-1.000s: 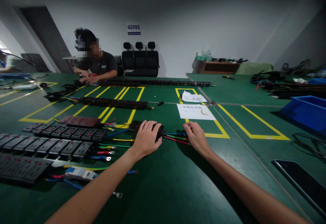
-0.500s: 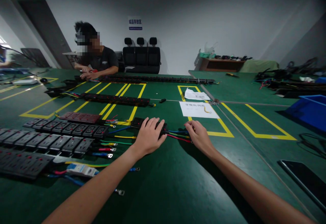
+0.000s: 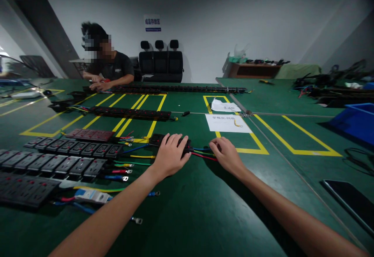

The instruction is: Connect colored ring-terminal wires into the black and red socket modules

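Note:
My left hand (image 3: 172,156) is wrapped over a short black socket module (image 3: 156,140) lying on the green table, covering most of its top. Blue, green and red wires (image 3: 202,154) run out of the module's right end. At their far ends, my right hand (image 3: 229,156) has its fingers closed in a pinch around the wires; the wire tips are hidden behind the fingers. To the left of the module lie rows of black socket strips (image 3: 77,148) with coloured leads and ring terminals, and a dark red strip (image 3: 90,134) behind them.
White paper sheets (image 3: 228,124) lie beyond my right hand. A phone (image 3: 349,198) and a blue bin (image 3: 355,122) are at the right. Long black strips (image 3: 130,113) lie farther back. Across the table, a co-worker (image 3: 112,68) bends over other parts.
My right hand has shifted slightly left along the wires, and the red wire's end is now covered. My left hand stays on the module. The view has turned a little.

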Tool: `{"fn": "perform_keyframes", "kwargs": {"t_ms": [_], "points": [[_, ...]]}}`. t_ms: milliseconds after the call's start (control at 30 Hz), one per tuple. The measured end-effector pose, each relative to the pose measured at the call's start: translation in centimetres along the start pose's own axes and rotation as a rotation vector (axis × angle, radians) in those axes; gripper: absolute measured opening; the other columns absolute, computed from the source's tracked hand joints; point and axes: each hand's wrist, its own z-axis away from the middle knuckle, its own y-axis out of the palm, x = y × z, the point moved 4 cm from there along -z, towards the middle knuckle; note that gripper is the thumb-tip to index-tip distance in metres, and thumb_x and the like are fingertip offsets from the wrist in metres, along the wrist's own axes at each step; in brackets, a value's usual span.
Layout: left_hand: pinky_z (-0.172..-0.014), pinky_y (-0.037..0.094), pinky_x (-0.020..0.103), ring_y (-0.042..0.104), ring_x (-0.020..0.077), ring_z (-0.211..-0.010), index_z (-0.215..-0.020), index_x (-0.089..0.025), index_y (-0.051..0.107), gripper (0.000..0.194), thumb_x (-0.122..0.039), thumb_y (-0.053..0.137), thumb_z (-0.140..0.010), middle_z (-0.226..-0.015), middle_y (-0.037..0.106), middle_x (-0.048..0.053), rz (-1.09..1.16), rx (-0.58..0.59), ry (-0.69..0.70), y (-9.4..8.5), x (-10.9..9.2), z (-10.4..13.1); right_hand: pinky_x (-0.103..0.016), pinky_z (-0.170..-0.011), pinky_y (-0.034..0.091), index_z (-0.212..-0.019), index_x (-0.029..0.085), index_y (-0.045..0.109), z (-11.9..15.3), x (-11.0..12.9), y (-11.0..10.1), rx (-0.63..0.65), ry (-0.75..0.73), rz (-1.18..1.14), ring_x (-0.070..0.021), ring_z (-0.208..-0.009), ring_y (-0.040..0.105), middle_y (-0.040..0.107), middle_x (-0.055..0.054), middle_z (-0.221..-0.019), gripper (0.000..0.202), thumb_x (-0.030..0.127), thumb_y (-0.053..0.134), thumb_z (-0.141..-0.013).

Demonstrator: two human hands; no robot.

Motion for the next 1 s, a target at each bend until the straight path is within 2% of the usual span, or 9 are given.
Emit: {"fn": "perform_keyframes", "kwargs": {"t_ms": [267,433,1000], "points": [[-0.12,0.03,0.054,0.048,0.031,-0.138,-0.149,-0.019,0.049,0.056,-0.05,0.043,-0.102,-0.147,0.056,0.015,-0.004,-0.008,0.001,-0.13,-0.07,-0.07,-0.036,-0.073,0.041,-0.082,0.023,0.061,0.04,0.07,0.04,0.035,-0.016,0.039,-0.0241,-0.081,0.056,0.061,-0.005,-0.079,0.023,0.034,0.048,-0.098],[-0.12,0.029,0.055,0.047,0.0321,-0.138,-0.149,-0.015,0.048,0.059,-0.05,0.043,-0.102,-0.147,0.055,0.017,-0.003,0.004,0.006,-0.14,-0.11,-0.1,-0.035,-0.073,0.04,-0.082,0.023,0.061,0.04,0.08,0.09,0.036,-0.028,0.052,-0.0238,-0.081,0.056,0.061,-0.006,-0.08,0.023,0.033,0.049,-0.099],[-0.12,0.03,0.055,0.049,0.0317,-0.137,-0.149,-0.016,0.05,0.057,-0.048,0.045,-0.102,-0.145,0.057,0.016,-0.015,-0.017,0.01,0.01,0.02,-0.2,-0.034,-0.071,0.038,-0.079,0.022,0.061,-0.05,0.02,0.22,0.023,-0.055,0.046,-0.0226,-0.079,0.054,0.059,-0.004,-0.076,0.022,0.028,0.052,-0.099]]}}
